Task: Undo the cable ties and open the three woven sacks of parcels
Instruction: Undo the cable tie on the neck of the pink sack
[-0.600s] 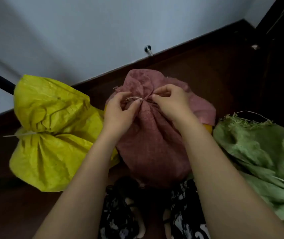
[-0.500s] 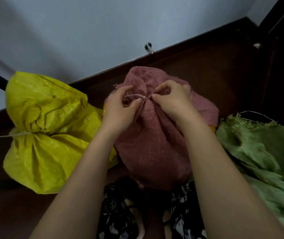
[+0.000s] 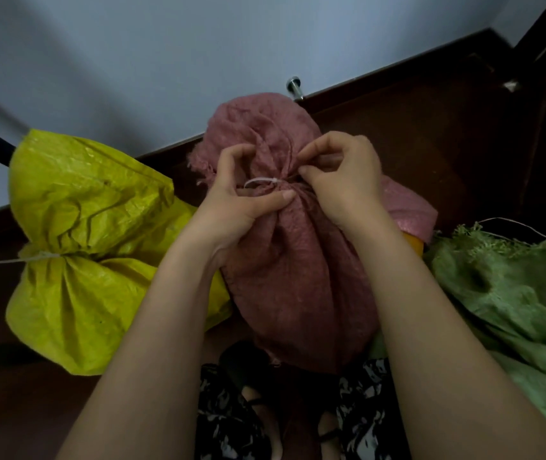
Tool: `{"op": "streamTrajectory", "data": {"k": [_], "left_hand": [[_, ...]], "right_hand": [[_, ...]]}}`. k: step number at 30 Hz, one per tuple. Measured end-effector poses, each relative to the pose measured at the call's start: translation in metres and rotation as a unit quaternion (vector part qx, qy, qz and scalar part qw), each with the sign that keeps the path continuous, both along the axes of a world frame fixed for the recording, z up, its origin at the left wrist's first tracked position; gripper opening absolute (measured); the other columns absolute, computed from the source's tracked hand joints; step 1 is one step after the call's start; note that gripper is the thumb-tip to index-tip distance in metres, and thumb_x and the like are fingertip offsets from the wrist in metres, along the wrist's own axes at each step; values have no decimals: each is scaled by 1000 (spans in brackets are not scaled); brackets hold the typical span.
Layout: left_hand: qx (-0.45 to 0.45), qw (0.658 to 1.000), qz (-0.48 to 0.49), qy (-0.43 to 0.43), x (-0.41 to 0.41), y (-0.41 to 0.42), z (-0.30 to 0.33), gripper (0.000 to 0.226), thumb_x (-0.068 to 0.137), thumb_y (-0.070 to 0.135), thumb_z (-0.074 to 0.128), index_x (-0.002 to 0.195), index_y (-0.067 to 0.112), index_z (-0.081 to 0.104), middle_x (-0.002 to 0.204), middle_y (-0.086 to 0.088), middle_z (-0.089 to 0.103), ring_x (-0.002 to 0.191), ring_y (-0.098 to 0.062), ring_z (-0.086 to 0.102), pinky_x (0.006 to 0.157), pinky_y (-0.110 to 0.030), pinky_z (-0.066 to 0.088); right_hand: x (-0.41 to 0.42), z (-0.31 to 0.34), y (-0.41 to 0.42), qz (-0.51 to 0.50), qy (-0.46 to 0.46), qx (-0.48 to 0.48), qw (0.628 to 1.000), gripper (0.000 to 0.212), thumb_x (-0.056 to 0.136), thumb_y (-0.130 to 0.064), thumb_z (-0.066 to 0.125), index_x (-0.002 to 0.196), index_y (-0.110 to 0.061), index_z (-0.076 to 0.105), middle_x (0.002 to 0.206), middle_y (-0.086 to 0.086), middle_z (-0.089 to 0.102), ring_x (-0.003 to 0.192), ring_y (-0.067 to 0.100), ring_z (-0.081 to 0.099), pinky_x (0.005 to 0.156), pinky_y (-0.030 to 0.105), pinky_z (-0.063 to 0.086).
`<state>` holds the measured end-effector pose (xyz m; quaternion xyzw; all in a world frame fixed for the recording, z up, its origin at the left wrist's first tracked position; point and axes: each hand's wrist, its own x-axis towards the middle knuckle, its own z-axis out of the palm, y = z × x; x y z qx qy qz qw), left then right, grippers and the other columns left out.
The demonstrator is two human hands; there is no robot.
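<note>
I have both hands at the gathered neck of the pink woven sack (image 3: 298,277), which stands in the middle in front of me, its mouth still bunched tight. My right hand (image 3: 344,180) has its fingers curled, and its fingertips (image 3: 303,172) pinch at the white cable tie (image 3: 261,181) where it bites into the fabric. My left hand (image 3: 236,200) wraps around the neck from the other side, thumb pressed across the folds just under the tie, forefinger arched above it. The free tail of the tie loops out between that thumb and forefinger.

To my left lies the yellow woven sack (image 3: 79,293), cinched at its waist by its own white cable tie (image 3: 37,257), whose tail sticks out sideways. To my right sits the green woven sack (image 3: 513,293), frayed along its top edge; I cannot see how it is fastened. All three rest on a dark brown floor (image 3: 431,134) against a pale wall (image 3: 198,44), where a small metal door stop (image 3: 294,86) protrudes just behind the pink sack.
</note>
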<state>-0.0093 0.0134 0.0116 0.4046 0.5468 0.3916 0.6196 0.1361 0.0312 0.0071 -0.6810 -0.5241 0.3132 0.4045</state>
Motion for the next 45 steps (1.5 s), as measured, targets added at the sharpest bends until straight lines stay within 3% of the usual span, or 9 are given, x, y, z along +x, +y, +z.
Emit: {"op": "streamTrajectory", "data": {"k": [3,7,14,20,29,33,36,40,45], "left_hand": [[47,998,-2,29,2,2,5,67,74,-6,74,120,30,42,111,-28,63,86,-29,65,85,-47,55],[98,994,-23,44,4,4,8,67,81,-12,65,128,28,39,92,-9,61,80,-18,61,77,-29,52],[112,992,-7,65,4,5,10,50,79,-11,66,121,16,60,112,-9,65,96,-12,61,92,-31,51],[74,996,34,34,5,8,9,52,75,-13,68,119,14,62,99,-15,69,84,-15,65,78,-24,55],[87,995,29,31,4,8,12,52,75,-14,69,120,11,61,106,-13,69,91,-14,65,81,-23,54],[93,996,12,15,2,4,13,35,82,-7,66,106,18,59,103,-10,63,89,-16,62,82,-29,51],[97,995,16,24,2,5,14,16,88,4,62,91,19,58,91,-8,62,83,-17,58,74,-29,47],[98,992,51,52,2,7,13,14,91,2,59,83,13,58,77,-5,64,69,-10,60,63,-20,49],[109,990,57,66,1,7,14,13,85,-1,66,83,11,61,71,-2,65,61,-2,61,59,-15,49]], "right_hand": [[-2,12,-5,-3,-94,82,992,20,77,-10,72,72,-30,67,96,-4,47,89,8,50,80,16,44],[-4,15,-4,73,-38,118,990,15,77,-4,68,81,-17,73,85,-4,61,68,1,57,63,6,42],[-6,10,-1,135,-35,63,988,24,83,-4,66,104,-14,73,103,2,62,87,7,63,81,11,49],[-3,16,-1,111,-33,120,986,7,79,-10,73,85,-13,74,89,1,65,73,4,61,66,6,44],[-1,14,0,136,-37,118,983,11,80,-12,74,89,-15,77,89,1,69,79,7,64,74,14,50],[-1,13,0,129,-47,119,983,12,79,-11,74,91,-12,78,91,2,68,77,6,65,71,10,51],[0,13,0,122,-45,123,984,12,78,-11,75,89,-11,78,90,3,68,75,8,67,72,19,55],[-4,12,0,132,-63,134,980,12,77,-11,73,88,-11,78,90,5,67,79,14,67,75,34,57],[-5,10,0,135,-61,148,978,11,76,-9,73,86,-10,78,87,6,66,77,16,66,73,36,57]]}}
